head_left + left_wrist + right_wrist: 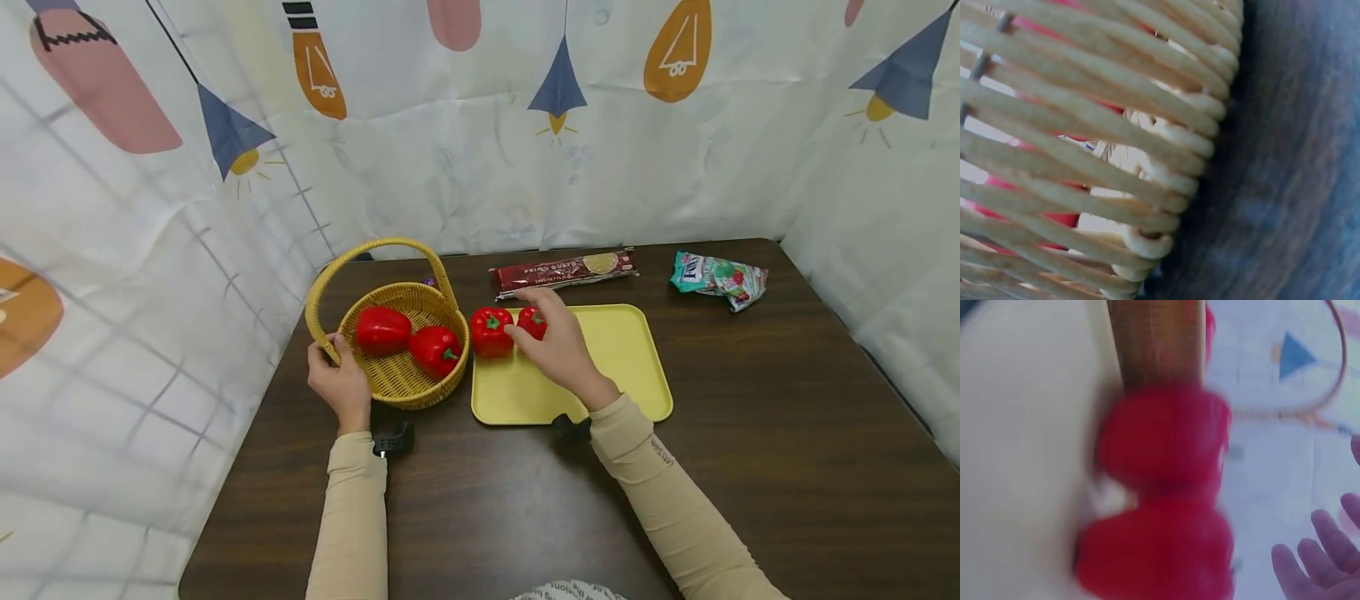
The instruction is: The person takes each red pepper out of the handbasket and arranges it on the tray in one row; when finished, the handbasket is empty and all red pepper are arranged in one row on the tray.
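A yellow wicker basket with a tall arched handle stands on the left of the table, two red bell peppers inside: one on its side, another with its stem showing. My left hand grips the basket's left rim near the handle's base. On the left part of a yellow tray sit two more peppers, one near the basket and one partly behind my right hand. That hand hovers over them, thumb and fingers spread apart. In the right wrist view both tray peppers look blurred.
Behind the tray lies a dark red spaghetti packet. A green candy bag is at the back right of the dark table. A small purple item shows behind the basket. Patterned curtains enclose the table's back and sides.
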`<move>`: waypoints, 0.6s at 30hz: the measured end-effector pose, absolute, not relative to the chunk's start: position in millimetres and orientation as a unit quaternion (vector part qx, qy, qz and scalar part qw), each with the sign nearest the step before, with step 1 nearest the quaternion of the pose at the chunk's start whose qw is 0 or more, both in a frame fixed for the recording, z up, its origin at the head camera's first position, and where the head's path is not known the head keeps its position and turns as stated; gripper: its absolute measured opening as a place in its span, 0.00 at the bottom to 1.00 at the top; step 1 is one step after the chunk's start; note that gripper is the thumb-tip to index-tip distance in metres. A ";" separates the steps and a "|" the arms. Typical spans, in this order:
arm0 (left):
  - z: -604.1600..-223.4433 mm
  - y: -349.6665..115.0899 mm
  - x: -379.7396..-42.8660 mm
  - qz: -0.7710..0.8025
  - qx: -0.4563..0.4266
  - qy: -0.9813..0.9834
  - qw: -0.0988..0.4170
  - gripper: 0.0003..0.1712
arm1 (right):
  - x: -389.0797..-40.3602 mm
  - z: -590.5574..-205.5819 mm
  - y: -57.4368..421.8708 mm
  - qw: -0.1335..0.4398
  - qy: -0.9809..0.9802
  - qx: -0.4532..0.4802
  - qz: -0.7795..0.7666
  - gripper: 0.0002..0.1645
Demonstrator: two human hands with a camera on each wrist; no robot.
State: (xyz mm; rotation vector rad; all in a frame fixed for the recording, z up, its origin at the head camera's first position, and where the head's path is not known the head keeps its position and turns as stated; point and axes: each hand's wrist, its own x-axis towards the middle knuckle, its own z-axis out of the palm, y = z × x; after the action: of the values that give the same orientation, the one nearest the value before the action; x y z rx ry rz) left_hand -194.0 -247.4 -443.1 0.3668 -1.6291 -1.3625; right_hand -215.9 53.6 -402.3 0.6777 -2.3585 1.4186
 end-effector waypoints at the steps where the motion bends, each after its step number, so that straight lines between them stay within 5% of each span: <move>1: -443.2 -247.5 -194.2 -0.556 0.151 -0.667 0.472 0.18 | -213.4 -400.4 47.1 0.151 -0.817 0.244 0.500 0.29; 11: -439.5 -250.3 -189.6 -0.540 0.162 -0.673 0.478 0.11 | -200.2 -390.7 -25.5 0.018 -0.821 0.284 0.495 0.29; 18: -438.7 -250.3 -189.7 -0.540 0.161 -0.671 0.482 0.12 | -213.7 -402.4 -58.1 -0.017 -0.865 0.246 0.437 0.33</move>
State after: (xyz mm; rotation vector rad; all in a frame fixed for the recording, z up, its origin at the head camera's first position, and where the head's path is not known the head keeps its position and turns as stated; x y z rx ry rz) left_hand -189.7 -250.3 -438.7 0.3935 -1.6356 -1.3176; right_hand -213.7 -58.1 -402.4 0.7805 -2.7484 1.3873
